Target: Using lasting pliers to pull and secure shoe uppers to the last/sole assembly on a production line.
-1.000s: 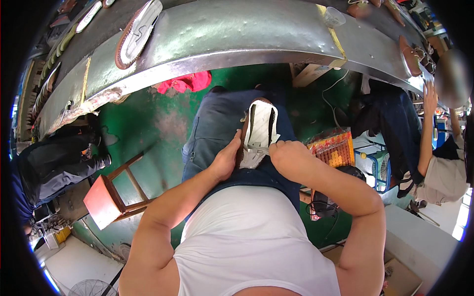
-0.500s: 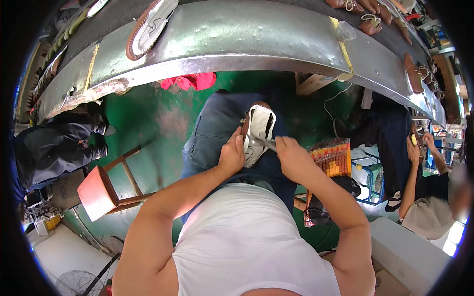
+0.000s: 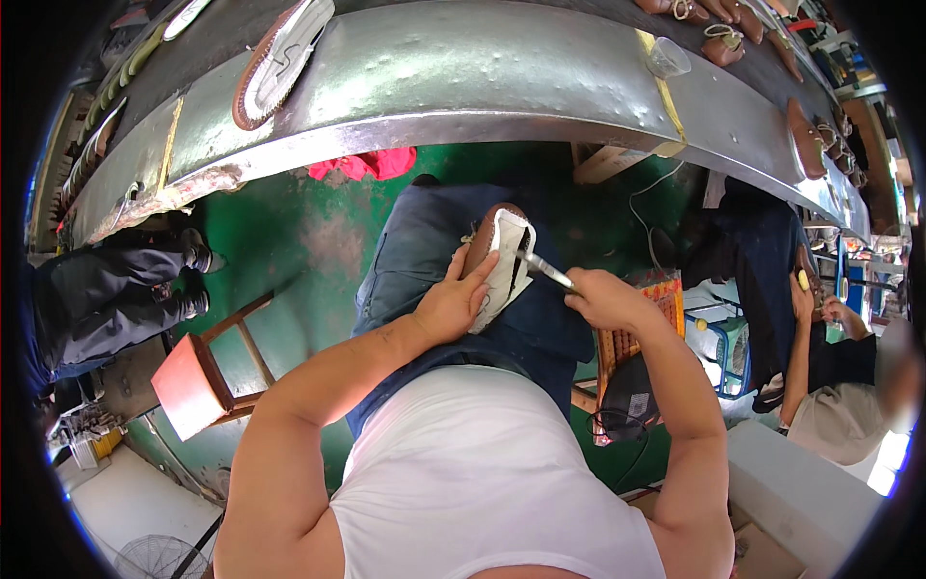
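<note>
A brown shoe with a white sole (image 3: 502, 251) rests sole-up on my lap, over blue jeans. My left hand (image 3: 451, 301) grips the shoe along its left side and holds it steady. My right hand (image 3: 600, 295) is closed around a slim metal tool (image 3: 542, 268), whose tip touches the right edge of the white sole. Both forearms come in from the lower edge past my white shirt.
A curved metal workbench (image 3: 463, 77) runs across the top with another shoe (image 3: 280, 58) sole-up and a plastic cup (image 3: 667, 58). A wooden stool (image 3: 198, 381) stands left. A person sits at right (image 3: 839, 386), another at left (image 3: 106, 299). An orange crate (image 3: 666, 289) sits beside my right knee.
My right hand left the shoe's lower right side and now holds the metal tool against the sole's edge. The view shifted slightly toward the bench.
</note>
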Motion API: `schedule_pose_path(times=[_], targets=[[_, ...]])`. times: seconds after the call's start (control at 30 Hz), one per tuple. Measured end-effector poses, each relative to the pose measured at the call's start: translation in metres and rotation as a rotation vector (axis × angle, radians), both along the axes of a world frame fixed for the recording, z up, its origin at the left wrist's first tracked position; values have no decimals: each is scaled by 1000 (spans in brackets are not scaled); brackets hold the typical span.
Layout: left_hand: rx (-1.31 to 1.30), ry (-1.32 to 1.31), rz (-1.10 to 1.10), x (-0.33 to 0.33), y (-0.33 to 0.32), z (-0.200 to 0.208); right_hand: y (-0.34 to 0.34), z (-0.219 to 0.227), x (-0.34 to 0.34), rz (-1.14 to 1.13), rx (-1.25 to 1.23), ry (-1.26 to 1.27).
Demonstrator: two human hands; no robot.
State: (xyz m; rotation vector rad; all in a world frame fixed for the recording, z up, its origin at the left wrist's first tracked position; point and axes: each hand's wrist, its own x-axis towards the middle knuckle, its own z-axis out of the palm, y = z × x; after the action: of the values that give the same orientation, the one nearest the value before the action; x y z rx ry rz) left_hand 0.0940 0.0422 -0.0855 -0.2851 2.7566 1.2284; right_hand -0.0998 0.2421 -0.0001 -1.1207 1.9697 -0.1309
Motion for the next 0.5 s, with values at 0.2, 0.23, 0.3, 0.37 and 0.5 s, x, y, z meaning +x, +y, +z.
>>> schedule_pose_path(times=[0.2, 0.23, 0.3, 0.37, 0.5], targets=[[-49, -171, -129, -15, 1, 30, -26, -34, 27, -210, -276, 155], [-53, -168, -133, -11, 2, 30, -26, -38, 30, -188, -302, 165], [33, -82, -45, 2, 2, 26, -21, -37, 25, -179, -309, 180], [168, -79, 130, 23, 7, 9, -15, -28, 30, -178, -298, 176], [451, -126, 320, 24, 7, 6, -8, -3, 39, -377, -284, -124]])
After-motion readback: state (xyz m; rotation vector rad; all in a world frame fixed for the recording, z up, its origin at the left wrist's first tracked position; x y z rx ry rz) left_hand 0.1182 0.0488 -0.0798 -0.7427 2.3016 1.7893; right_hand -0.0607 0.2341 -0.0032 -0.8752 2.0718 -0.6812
